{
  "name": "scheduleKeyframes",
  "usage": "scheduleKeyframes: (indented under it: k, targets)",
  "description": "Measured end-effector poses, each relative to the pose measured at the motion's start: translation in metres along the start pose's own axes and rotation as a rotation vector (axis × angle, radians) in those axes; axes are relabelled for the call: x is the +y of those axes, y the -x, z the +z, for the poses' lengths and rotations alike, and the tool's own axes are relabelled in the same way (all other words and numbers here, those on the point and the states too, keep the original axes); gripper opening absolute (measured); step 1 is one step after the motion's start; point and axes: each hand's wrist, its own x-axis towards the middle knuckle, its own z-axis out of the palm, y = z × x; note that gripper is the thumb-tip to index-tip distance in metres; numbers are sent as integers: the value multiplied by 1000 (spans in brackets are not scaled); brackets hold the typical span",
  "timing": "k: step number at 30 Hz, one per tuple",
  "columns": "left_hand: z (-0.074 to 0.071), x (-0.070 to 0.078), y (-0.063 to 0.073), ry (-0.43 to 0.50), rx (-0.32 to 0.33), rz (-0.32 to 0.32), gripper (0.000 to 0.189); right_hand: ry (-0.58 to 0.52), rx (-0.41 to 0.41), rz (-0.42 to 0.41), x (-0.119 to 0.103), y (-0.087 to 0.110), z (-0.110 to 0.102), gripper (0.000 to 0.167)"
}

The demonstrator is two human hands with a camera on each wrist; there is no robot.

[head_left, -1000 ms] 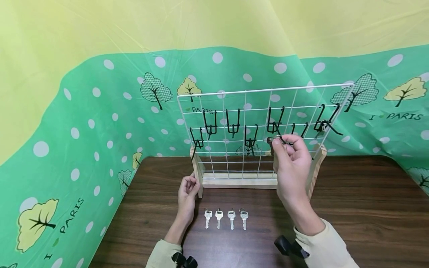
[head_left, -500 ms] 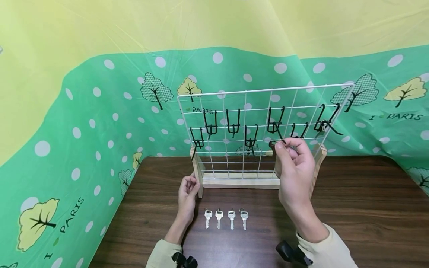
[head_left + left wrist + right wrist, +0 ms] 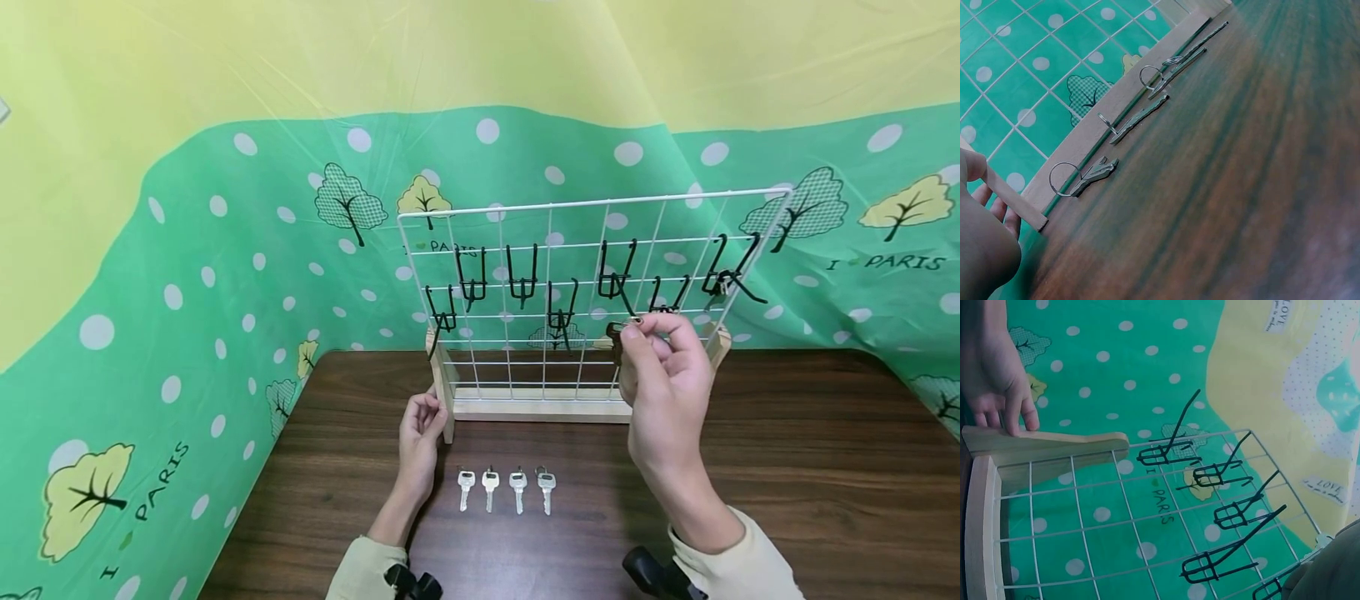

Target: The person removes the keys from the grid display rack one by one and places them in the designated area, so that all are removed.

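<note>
My left hand (image 3: 420,429) grips the left wooden leg (image 3: 442,383) of a white wire grid rack (image 3: 525,340); the left wrist view shows its fingers (image 3: 1013,219) at that leg. In front of the rack's right part, my right hand (image 3: 667,392) pinches a dark-looking key (image 3: 616,337) between thumb and forefinger. The fingertips are close to the tip of a black hook (image 3: 621,287); whether they touch it cannot be told. Only the edge of the right hand (image 3: 1329,575) enters the right wrist view, and the key is hidden there.
Several silver keys (image 3: 517,492) with rings lie in a row on the brown table (image 3: 570,550) before the rack. More black hooks (image 3: 522,279) stick out from the grid. Something small and shiny hangs at the far-right hook (image 3: 723,282). A green patterned cloth (image 3: 225,333) stands behind.
My right hand has moved a little down and to the right, with the dark key still pinched. The left hand, the rack and the keys on the table have stayed put.
</note>
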Motion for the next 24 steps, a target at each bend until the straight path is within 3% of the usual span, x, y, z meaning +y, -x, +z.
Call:
scheduleKeyframes:
  k: [7,12,20,24]
  targets:
    - [1,4,1,-13,19,-63,23,13,-24,-21,-1,3,-2,17]
    - [1,2,0,-11,11,-57,24,-5,-72,-39,3,8,-6,16]
    - [1,2,0,-15,13,-50,23,147,-59,-14,11,22,-11,18]
    - [2,3,1,-17,24,-47,22,131,-81,-7,14,27,-16,16]
